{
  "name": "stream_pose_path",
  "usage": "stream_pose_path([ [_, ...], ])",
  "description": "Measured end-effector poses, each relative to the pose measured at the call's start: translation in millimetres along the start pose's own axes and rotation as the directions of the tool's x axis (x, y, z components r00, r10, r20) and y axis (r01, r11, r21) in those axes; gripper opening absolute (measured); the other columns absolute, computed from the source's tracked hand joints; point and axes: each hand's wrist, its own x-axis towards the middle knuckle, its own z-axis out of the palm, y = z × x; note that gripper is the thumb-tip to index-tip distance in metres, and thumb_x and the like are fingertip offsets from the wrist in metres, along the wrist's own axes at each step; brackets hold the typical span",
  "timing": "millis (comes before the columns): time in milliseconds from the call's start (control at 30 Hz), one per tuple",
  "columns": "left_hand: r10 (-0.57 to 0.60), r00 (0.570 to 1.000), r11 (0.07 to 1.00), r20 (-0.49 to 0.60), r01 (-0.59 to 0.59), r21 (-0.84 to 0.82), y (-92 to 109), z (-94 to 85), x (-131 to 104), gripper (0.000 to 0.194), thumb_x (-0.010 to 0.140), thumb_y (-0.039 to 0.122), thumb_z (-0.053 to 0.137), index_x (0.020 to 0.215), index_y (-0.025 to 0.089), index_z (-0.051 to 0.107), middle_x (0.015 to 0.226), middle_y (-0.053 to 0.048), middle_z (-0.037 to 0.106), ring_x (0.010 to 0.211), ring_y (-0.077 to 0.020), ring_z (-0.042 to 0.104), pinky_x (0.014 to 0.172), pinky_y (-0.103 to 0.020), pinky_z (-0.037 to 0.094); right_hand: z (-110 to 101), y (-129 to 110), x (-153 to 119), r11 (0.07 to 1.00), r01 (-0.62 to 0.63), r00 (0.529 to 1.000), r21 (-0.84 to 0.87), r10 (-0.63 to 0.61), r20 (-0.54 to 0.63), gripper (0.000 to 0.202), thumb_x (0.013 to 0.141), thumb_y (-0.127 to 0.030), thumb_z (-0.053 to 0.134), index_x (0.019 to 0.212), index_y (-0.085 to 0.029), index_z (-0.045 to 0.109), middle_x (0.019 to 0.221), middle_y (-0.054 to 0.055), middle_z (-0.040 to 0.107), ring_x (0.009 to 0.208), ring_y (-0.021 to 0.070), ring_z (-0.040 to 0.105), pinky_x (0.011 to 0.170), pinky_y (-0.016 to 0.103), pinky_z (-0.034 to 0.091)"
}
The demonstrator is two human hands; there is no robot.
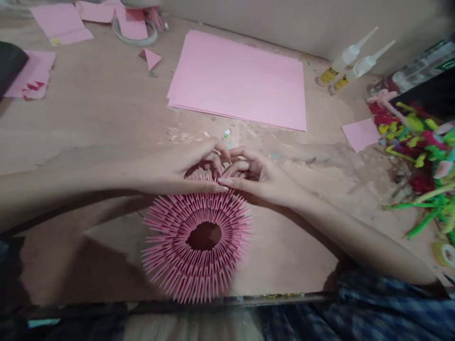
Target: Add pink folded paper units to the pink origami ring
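Note:
A ring of folded pink paper pieces (199, 279), built as modular origami with pointed tips around a round hole, lies near the table's front edge. At its far rim my left hand (199, 168) bends its fingers and presses the thumb along the folded tips. My right hand (256, 175) meets it there, thumb and fingers pinched on the same rim. Small pink points show between the two thumbs. The fingers hide part of the far rim, so whether a separate piece is held there is unclear.
Beyond my hands lies a stack of pink paper sheets (241, 80). Glue bottles (336, 66) stand at back right, near colourful pipe cleaners (426, 156) and a pink paper square (361, 134). At back left are a tape roll (152, 38), pink scraps (62, 21) and a folded triangle (152, 58).

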Motion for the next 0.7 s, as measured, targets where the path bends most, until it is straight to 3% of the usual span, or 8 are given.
stream_pose_path([
  [67,-0.055,0.995,0.998,-0.087,0.053,-0.029,-4,9.3,-10,0.068,0.103,0.07,0.085,0.148,0.026,0.059,0.126,-0.006,0.084,0.12,-0.0287,0.076,0.107,-0.041,0.057,0,-4,0,1.0,-0.011,1.0,0.012,0.011,-0.015,0.061,0.091,-0.037,0.111,0.133,-0.027,0.068,0.096,-0.005,0.084,0.091,0.0177,0.08,0.089,0.033,0.062],
  [133,-0.111,0.984,0.994,-0.139,0.108,-0.027,-6,16.7,-16,0.072,0.098,0.077,0.087,0.142,0.025,0.063,0.132,-0.009,0.08,0.126,-0.0316,0.072,0.112,-0.045,0.054,0,-8,-1,1.0,-0.024,0.999,-0.006,0.024,-0.033,0.057,0.09,-0.039,0.112,0.129,-0.025,0.073,0.095,-0.004,0.084,0.089,0.0167,0.079,0.088,0.033,0.063],
  [233,-0.142,0.979,0.988,-0.15,0.149,0.038,-6,23.2,-18,0.072,0.094,0.089,0.081,0.124,0.024,0.074,0.134,-0.011,0.077,0.131,-0.037,0.066,0.117,-0.052,0.05,1,-12,-3,0.998,-0.045,0.998,-0.044,0.043,-0.046,0.051,0.09,-0.046,0.113,0.121,-0.023,0.079,0.097,-0.002,0.085,0.087,0.0158,0.077,0.082,0.032,0.061],
  [400,-0.1,0.983,0.99,-0.154,0.113,0.084,-5,24.6,-14,0.07,0.098,0.09,0.076,0.12,0.024,0.08,0.127,-0.01,0.074,0.128,-0.0359,0.063,0.128,-0.057,0.049,7,-11,-6,0.998,-0.058,0.995,0.015,0.059,-0.078,0.043,0.095,-0.049,0.109,0.112,-0.023,0.08,0.093,-0.001,0.08,0.079,0.0149,0.069,0.071,0.031,0.053],
  [567,-0.099,0.987,0.993,-0.123,0.106,0.048,-5,24.0,-13,0.065,0.098,0.085,0.081,0.119,0.024,0.087,0.132,-0.012,0.072,0.13,-0.036,0.062,0.135,-0.058,0.046,6,-6,-2,1.0,0.024,0.998,0.0,-0.024,-0.059,0.039,0.103,-0.051,0.103,0.114,-0.024,0.078,0.095,-0.002,0.08,0.087,0.0166,0.072,0.081,0.033,0.055],
  [700,-0.071,0.988,0.995,-0.14,0.079,0.054,-5,24.9,-12,0.072,0.098,0.092,0.077,0.113,0.023,0.091,0.131,-0.012,0.072,0.129,-0.0359,0.061,0.137,-0.061,0.042,-2,-3,1,0.989,0.102,0.995,-0.103,-0.101,0.012,0.038,0.107,-0.051,0.1,0.118,-0.024,0.075,0.097,-0.002,0.082,0.09,0.0165,0.074,0.09,0.034,0.058],
])
